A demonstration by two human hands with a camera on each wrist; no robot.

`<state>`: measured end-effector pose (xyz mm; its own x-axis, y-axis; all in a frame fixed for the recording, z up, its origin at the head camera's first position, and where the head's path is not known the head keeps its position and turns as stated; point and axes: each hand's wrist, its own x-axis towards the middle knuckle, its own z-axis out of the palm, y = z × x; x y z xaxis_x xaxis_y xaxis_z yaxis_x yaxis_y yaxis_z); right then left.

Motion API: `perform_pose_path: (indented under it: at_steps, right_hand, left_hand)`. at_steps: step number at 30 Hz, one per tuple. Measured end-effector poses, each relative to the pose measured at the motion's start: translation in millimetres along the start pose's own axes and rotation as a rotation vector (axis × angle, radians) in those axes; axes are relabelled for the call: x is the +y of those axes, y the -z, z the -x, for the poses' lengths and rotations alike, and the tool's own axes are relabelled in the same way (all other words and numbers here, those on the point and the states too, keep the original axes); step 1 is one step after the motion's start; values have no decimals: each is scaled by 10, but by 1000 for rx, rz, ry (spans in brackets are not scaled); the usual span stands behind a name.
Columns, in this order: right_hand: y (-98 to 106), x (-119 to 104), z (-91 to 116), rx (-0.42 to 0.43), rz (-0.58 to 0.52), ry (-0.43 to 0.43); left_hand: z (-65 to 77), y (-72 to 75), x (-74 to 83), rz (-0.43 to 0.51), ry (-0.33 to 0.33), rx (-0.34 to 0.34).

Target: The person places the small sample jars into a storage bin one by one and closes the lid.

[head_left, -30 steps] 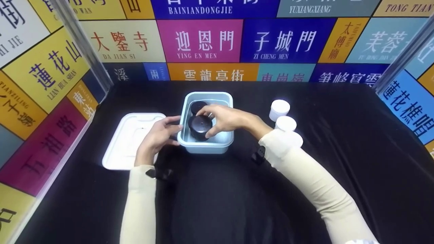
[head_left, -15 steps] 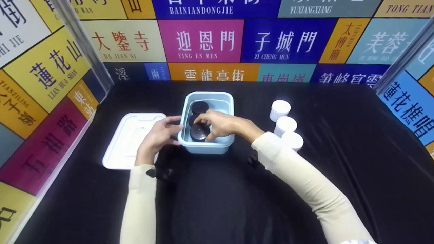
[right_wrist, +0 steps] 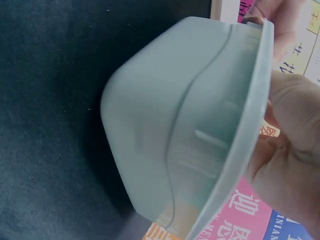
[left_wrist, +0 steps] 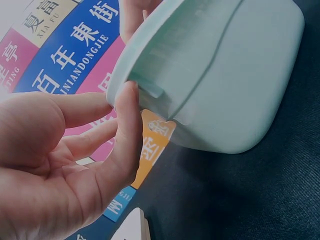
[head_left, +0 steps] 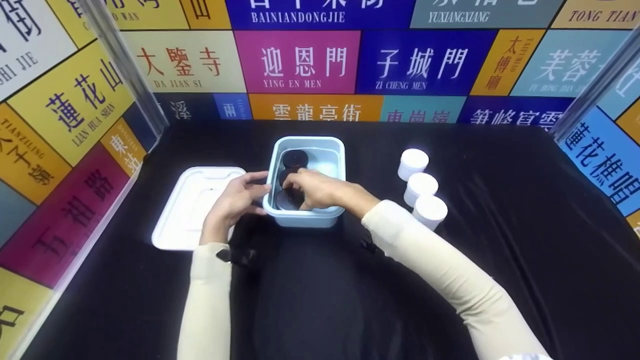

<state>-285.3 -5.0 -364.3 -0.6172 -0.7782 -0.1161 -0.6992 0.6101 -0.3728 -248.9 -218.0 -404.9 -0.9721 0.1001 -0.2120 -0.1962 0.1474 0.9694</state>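
A light blue plastic container (head_left: 305,219) stands lidless on the black cloth. In it, three black round jars stand in a row along the left side: a far jar (head_left: 295,158), a middle jar (head_left: 286,175) partly behind fingers, and a near jar (head_left: 289,199). My right hand (head_left: 320,189) reaches in over the right rim and holds the near jar, thumb at its right side. In the right wrist view, the container wall (right_wrist: 150,110) hides the jar and fingertips. My left hand (head_left: 236,200) touches the container's left rim, its fingers fairly straight in the left wrist view.
A white lid (head_left: 186,215) lies flat left of the container, partly under the left hand. Right of it stand three white jars: a far one (head_left: 414,164), a middle one (head_left: 421,188) and a near one (head_left: 430,211). Printed panels (head_left: 300,62) wall in the table.
My right hand has moved nearer and lower in the container with the black jar, which now sits at the near end of the row. The left hand stays at the rim.
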Motion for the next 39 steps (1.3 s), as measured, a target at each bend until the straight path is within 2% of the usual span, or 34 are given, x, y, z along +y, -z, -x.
perform_pose_path:
  at_steps: [12, 19, 22, 28, 35, 39]
  right_hand:
    - [-96, 15, 6, 104, 3, -22]
    - [-5, 10, 117, 129, -118, -35]
    - [55, 11, 222, 175, -168, -29]
    - [161, 52, 539, 329, -216, 10]
    - [228, 125, 935, 451, -308, -34]
    - [244, 191, 1148, 523, -352, -29]
  left_hand:
    - [-15, 1, -19, 16, -3, -6]
    - [-5, 2, -15, 9, 0, -5]
    - [0, 2, -13, 2, 0, -6]
    - [-5, -2, -16, -2, -13, -9]
    - [-2, 3, -29, 0, -15, -8]
    - [3, 2, -26, -3, -19, -7]
